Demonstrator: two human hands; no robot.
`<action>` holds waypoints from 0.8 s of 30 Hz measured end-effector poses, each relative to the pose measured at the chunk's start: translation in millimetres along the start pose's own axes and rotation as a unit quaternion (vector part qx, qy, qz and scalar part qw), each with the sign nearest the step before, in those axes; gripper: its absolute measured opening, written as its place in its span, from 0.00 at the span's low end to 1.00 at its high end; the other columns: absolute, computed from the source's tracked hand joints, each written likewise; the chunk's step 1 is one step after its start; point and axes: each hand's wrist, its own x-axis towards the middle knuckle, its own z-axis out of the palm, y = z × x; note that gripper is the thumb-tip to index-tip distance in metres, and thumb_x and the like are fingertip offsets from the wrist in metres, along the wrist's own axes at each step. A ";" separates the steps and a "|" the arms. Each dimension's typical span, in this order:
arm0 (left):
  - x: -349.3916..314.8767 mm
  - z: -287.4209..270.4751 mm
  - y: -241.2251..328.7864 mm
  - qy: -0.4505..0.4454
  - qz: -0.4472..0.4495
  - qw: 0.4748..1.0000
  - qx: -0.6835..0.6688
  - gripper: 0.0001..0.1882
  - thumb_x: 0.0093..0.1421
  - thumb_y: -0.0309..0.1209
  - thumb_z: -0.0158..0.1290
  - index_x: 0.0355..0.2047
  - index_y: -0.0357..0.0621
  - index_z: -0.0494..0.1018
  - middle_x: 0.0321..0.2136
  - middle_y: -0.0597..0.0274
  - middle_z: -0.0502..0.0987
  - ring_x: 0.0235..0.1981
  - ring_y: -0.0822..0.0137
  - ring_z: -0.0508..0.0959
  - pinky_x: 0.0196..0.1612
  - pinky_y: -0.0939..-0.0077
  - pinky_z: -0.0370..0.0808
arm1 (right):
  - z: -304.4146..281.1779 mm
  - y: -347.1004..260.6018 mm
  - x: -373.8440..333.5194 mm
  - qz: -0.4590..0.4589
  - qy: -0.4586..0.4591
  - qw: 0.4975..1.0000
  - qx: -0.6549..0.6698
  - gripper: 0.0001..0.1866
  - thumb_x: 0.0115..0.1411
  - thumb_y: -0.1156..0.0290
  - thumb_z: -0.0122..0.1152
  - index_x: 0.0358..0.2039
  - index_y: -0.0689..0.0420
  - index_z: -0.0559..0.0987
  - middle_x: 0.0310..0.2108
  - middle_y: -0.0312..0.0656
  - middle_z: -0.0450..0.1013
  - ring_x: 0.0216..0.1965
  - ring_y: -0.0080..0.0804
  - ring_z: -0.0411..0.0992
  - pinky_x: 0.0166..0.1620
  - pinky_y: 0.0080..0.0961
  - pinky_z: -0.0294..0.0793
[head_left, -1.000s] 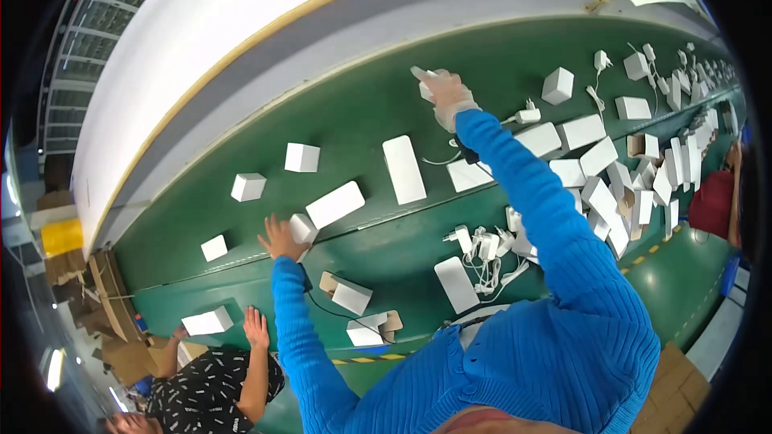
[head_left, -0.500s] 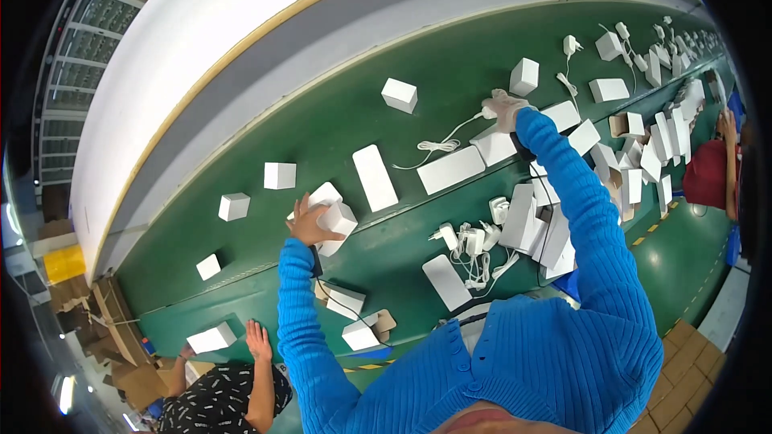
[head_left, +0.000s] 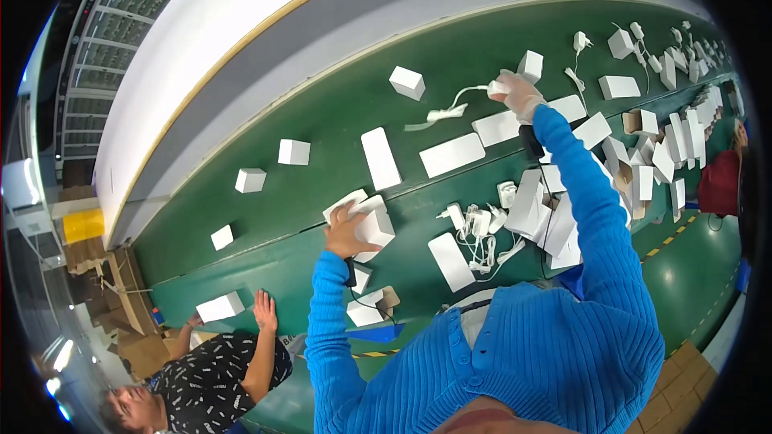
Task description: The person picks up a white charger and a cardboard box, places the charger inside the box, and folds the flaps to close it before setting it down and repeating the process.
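Note:
My left hand (head_left: 346,235), bare and with a dark wristband and cord, has its fingers closed over a white box (head_left: 376,228) near the belt's seam. Another white box (head_left: 347,202) lies partly beneath that hand. My right hand (head_left: 519,98), in a pale glove, grips a white charger plug (head_left: 496,90) by its body. Its white cable (head_left: 447,113) trails left, the far end blurred. Just beyond the right hand stands a small white box (head_left: 531,67). Flat white boxes (head_left: 453,154) lie below that hand.
Tangled chargers (head_left: 481,225) and a heap of white cartons (head_left: 534,207) lie close to my body. More boxes and chargers run to the far right of the green surface (head_left: 265,225). Co-workers sit at left, with a hand (head_left: 264,311) on the surface, and at far right.
The view has shifted, so most things sit farther right. My left hand has moved right and nearer with the box. My right hand has moved slightly right, dragging the charger and cable along.

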 end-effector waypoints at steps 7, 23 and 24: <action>-45.4 114.4 13.5 -0.008 0.148 0.978 -0.145 0.47 0.31 0.54 0.67 0.53 0.54 0.66 0.60 0.52 0.55 0.60 0.46 0.54 0.58 0.48 0.54 | -59.8 -66.1 -100.4 -0.122 0.234 0.854 0.448 0.19 0.57 0.70 0.58 0.48 0.59 0.69 0.47 0.44 0.69 0.47 0.34 0.69 0.50 0.28 0.70; -77.3 48.0 232.2 -0.412 0.144 0.429 -0.791 0.40 0.61 0.61 0.32 0.50 0.32 0.64 0.46 0.50 0.73 0.43 0.58 0.75 0.49 0.68 0.71 | -68.6 -141.3 -263.9 0.028 -0.069 0.416 0.906 0.20 0.63 0.58 0.48 0.50 0.59 0.67 0.46 0.42 0.70 0.45 0.34 0.69 0.52 0.29 0.70; -77.9 39.4 248.6 -0.318 0.081 0.378 -0.866 0.37 0.62 0.58 0.33 0.51 0.34 0.63 0.42 0.53 0.74 0.39 0.61 0.75 0.45 0.70 0.72 | -65.3 -145.0 -279.5 0.020 -0.101 0.415 0.904 0.21 0.62 0.58 0.50 0.50 0.58 0.67 0.47 0.43 0.70 0.47 0.35 0.69 0.53 0.30 0.69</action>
